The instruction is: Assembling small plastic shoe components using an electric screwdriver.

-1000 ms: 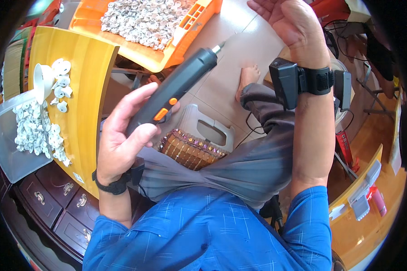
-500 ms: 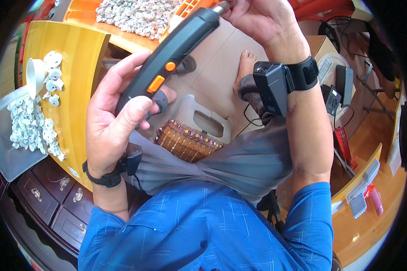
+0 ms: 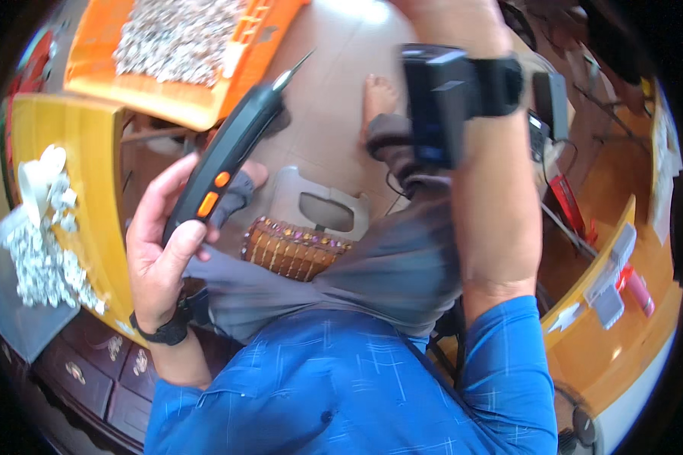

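My left hand (image 3: pixel 163 250) is wrapped around a black cordless electric screwdriver (image 3: pixel 224 155) with two orange buttons, the thumb lying just below them. A thin metal bit (image 3: pixel 300 70) sticks out of its tip, pointing up and to the right. To the right, my right hand (image 3: pixel 444 11) reaches up past the top edge of the picture. Its fingers are cut off and the visible part is smeared by motion. An orange plastic crate (image 3: pixel 182 106) lies beyond the screwdriver, holding a heap of small white-grey parts (image 3: pixel 176 42).
A yellow wooden board (image 3: pixel 91 205) at the left carries white plastic pieces, a white cup (image 3: pixel 34 186) and a clear tub (image 3: pixel 23 318) with more pieces. A grey plastic stool (image 3: pixel 288 193) with a beaded brown cover stands between my legs. Dark drawers (image 3: pixel 72 375) sit lower left.
My right hand has left the screwdriver's tip and moved up out of the picture. The thin bit now shows there. My left hand and screwdriver sit lower and further left; more crate shows.
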A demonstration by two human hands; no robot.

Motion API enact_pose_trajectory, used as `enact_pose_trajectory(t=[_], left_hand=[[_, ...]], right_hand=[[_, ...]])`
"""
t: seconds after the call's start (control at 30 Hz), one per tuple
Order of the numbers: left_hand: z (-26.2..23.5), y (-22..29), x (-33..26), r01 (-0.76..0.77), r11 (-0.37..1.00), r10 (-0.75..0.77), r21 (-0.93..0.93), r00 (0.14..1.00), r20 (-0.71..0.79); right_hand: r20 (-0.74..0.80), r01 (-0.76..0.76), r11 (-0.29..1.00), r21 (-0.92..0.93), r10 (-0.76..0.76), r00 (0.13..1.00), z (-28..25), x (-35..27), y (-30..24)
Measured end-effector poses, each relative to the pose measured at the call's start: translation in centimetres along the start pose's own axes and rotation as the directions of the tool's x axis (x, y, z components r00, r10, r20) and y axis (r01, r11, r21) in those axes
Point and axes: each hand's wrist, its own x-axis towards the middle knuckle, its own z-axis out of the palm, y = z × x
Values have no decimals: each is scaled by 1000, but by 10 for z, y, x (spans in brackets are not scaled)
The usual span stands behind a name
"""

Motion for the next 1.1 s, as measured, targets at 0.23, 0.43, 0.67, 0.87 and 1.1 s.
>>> enact_pose_trajectory(t=[0.23,0.43,0.67,0.87,1.1], left_hand=[[-10,-117,53,-194,768,-127,610,888,442],[73,-135,103,-197,779,-236,596,787,570],[89,-142,114,-255,771,-244,584,728,640],[100,-135,117,-295,756,-259,584,685,681],[113,-132,121,-337,727,-266,598,665,698]], right_hand=[[-486,109,983,150,-23,873,71,64,152],[-379,121,830,-544,-372,847,62,158,265],[-241,-222,104,-970,-572,784,71,229,332],[-100,-554,-566,-610,-639,763,83,244,337],[-20,-364,-713,-599,-441,897,104,213,278]])
